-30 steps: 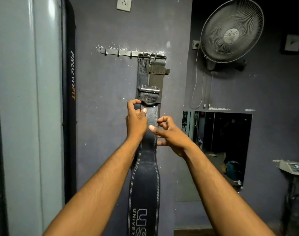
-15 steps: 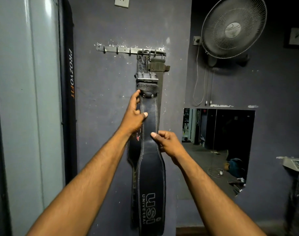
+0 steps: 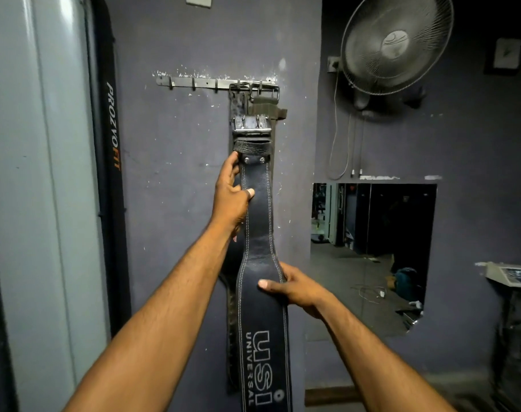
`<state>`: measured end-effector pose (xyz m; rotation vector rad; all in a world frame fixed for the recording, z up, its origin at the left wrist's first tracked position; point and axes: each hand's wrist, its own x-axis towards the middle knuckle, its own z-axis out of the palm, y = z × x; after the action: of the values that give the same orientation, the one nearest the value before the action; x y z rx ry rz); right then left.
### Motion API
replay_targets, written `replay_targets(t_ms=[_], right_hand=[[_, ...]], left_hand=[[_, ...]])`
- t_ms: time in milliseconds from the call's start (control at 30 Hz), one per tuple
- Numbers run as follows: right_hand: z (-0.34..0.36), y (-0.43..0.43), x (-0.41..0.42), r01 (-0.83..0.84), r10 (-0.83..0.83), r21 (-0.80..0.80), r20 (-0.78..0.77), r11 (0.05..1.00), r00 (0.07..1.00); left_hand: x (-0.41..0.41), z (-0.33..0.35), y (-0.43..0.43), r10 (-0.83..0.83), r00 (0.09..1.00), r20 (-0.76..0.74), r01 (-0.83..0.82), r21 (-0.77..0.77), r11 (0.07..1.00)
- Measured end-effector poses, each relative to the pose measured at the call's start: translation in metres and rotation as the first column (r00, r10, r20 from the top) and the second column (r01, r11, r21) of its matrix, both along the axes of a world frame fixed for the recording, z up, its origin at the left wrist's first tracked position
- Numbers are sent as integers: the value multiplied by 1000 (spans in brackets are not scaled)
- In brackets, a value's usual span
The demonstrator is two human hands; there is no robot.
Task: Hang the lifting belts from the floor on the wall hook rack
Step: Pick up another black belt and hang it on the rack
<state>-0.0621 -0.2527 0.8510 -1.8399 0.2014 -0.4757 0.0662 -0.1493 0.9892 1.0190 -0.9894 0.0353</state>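
Lifting the black belt to the hook rack

Head view: my left hand (image 3: 231,197) grasps the belt (image 3: 260,263) just under its buckle (image 3: 251,125), my right hand (image 3: 295,288) grasps the wide part lower. The buckle is below the hook rack (image 3: 194,82). The leather looks stiff and heavy, so I judge holding near the buckle is best.

belt (image 3: 262,292): bottom cropped | hung belts (image 3: 255,104): perhaps two, overlapped

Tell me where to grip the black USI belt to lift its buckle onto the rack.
Grip the black USI belt on its narrow neck just under the buckle, coming from the left edge as the left hand does. The wide lower part suits only steadying by the right hand.
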Motion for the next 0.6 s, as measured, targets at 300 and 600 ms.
replay_targets(t_ms=[300, 600], right_hand=[[-3, -7, -12, -23, 19, 64, 54, 998, 998], [17, -9, -15, 23, -26, 44, 62, 999, 998]], left_hand=[[-10, 20, -9, 18, 997, 78, -15, -30, 999], [-12, 60, -2, -12, 992, 128, 30, -140, 990]])
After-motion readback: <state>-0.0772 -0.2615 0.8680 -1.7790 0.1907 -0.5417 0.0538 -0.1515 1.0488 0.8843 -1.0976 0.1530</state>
